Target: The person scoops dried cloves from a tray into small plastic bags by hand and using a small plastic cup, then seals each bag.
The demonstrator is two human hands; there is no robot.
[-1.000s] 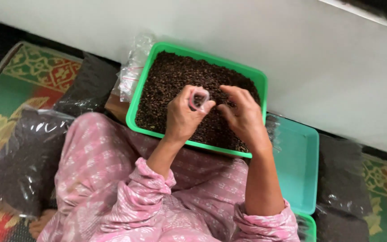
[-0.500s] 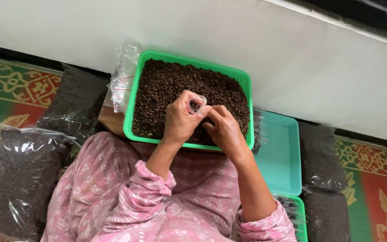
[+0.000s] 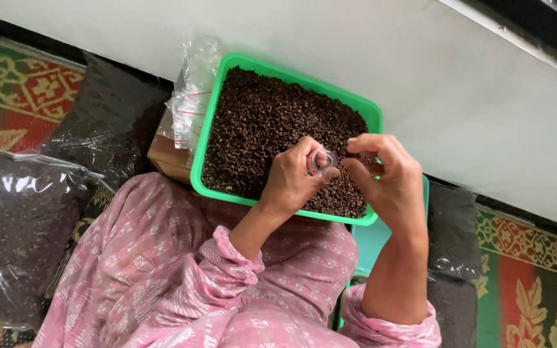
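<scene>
A green plastic tray (image 3: 227, 71) full of small dark brown dried bits, like cloves (image 3: 265, 122), rests on my lap. My left hand (image 3: 291, 183) hovers over the tray's near edge and pinches a small clear plastic bag (image 3: 321, 160) between thumb and fingers. My right hand (image 3: 385, 177) sits just to the right of it, fingers curled toward the bag's mouth, fingertips close to it. Whether the right fingers hold any of the dark bits I cannot tell. Pink patterned sleeves cover both forearms partly.
A stack of clear small bags (image 3: 191, 96) lies at the tray's left edge on a brown box (image 3: 169, 158). Big clear sacks of dark material (image 3: 14, 219) sit left and right (image 3: 449, 258). A teal tray (image 3: 372, 238) is underneath. White wall ahead, patterned mat (image 3: 536, 283) below.
The view has shifted, so the tray and hands sit further right and lower. Both hands stay together over the tray's near edge around the small bag.
</scene>
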